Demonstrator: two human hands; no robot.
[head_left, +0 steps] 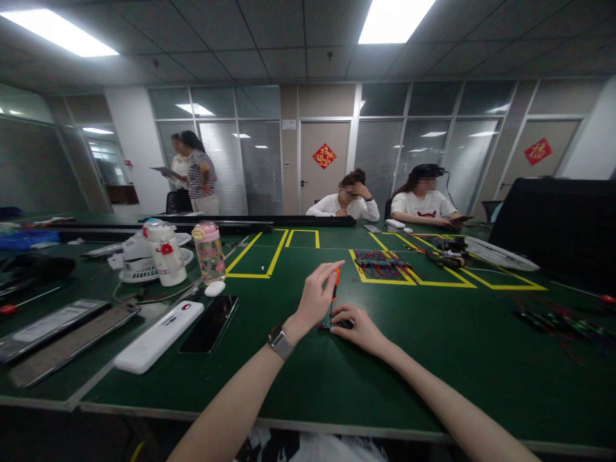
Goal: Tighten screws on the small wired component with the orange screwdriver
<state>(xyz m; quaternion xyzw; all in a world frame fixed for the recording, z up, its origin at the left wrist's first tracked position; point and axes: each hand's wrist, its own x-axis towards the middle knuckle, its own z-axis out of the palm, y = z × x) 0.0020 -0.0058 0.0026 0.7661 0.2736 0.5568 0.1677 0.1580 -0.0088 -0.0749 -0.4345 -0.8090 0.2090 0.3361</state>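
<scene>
My left hand (315, 296), with a watch on its wrist, is closed around the orange handle of a small screwdriver (335, 283) held upright, tip down. My right hand (355, 324) presses a small dark part (342, 324) with coloured wires onto the green table (337, 378), its fingers closed over it. The screwdriver tip meets that part between my two hands.
A black phone (210, 323), a white power bank (158, 335) and flat metal panels (62, 333) lie at left. Two drink bottles (208, 251) stand behind them. Bundles of coloured wires (382, 264) lie in yellow-taped boxes. Two people sit across the table; two stand at far left.
</scene>
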